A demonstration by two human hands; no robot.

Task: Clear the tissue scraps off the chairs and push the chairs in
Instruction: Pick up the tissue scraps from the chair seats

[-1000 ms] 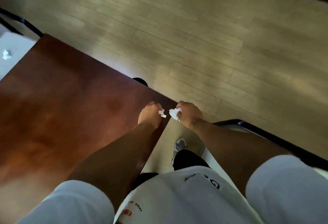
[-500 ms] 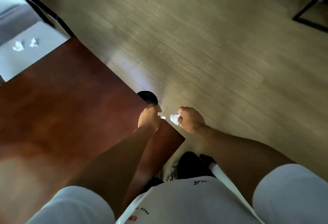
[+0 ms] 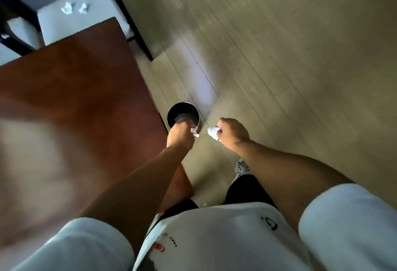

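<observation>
My left hand point(image 3: 180, 135) grips a small white tissue scrap point(image 3: 194, 131) just over the near rim of a round dark bin point(image 3: 182, 113) on the floor. My right hand point(image 3: 233, 134) holds a larger crumpled tissue scrap point(image 3: 213, 132) a little to the right of the bin. At the top left stands a chair with a pale seat point(image 3: 86, 24) and black frame, and two tissue scraps point(image 3: 74, 9) lie on it. The chair is pulled out beyond the far end of the table.
A reddish-brown wooden table point(image 3: 71, 103) fills the left side, its right edge next to the bin. Pale wood-plank floor point(image 3: 279, 66) spreads to the right. A second pale chair seat point(image 3: 19, 32) shows at the far left. My shoe point(image 3: 241, 168) is below my hands.
I have walked forward along the table's edge. Both hands, still holding tissue, now hang by the bin, which has come fully into view. The far chair with its scraps looks closer.
</observation>
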